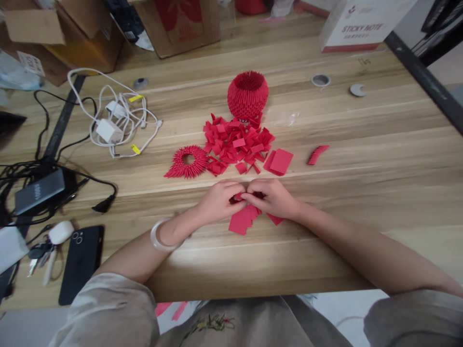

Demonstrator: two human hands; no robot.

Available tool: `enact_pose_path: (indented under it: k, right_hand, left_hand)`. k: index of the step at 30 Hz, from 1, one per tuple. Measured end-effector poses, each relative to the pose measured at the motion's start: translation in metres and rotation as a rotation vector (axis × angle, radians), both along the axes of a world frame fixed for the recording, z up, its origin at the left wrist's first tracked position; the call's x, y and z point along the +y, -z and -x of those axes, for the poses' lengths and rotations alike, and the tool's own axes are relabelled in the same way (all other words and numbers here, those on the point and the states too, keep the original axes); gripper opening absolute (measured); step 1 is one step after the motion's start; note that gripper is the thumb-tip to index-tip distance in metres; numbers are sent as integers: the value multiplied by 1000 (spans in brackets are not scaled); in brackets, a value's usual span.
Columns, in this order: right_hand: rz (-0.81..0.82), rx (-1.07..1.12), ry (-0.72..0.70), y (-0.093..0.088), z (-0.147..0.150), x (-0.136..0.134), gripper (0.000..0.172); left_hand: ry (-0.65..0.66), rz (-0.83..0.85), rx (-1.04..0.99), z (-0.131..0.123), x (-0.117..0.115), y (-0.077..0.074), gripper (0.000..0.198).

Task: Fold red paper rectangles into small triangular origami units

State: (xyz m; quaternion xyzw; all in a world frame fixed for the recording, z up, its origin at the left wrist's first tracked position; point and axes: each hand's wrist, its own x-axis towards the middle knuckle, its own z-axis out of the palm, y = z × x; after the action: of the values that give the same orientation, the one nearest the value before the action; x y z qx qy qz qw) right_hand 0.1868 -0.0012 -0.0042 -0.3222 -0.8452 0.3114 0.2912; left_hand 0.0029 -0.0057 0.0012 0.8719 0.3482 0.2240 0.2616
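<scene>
Curled fingers (pixel 258 185) of the left hand (pixel 224 196) and right hand (pixel 277 197) pinch a red paper piece (pixel 238 196), seemingly folded but mostly hidden, between them, near fanned red paper slips (pixel 240 221).

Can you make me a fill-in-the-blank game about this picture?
1. The left hand and right hand hold a small paper piece coloured ____.
2. The white bangle is on the person's ____ arm.
3. The big words on the white box are ____.
4. The phone beside the keys is coloured ____.

Missing words: red; left; STICKY NOTE; black.
</scene>
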Motion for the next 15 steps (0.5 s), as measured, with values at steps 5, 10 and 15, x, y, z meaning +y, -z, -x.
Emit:
enact_pose_path:
  k: [5, 10, 15]
  right_hand:
    - [1, 0, -3, -1, 0, 0, 33]
    - [6, 2, 3, 0, 0, 0, 34]
    - [21, 15, 10, 2, 0, 0, 33]
  left_hand:
    - [2, 9, -4, 0, 0, -1, 22]
    - [-1, 14, -11, -1, 0, -1, 22]
    - [1, 8, -5, -1, 0, -1, 22]
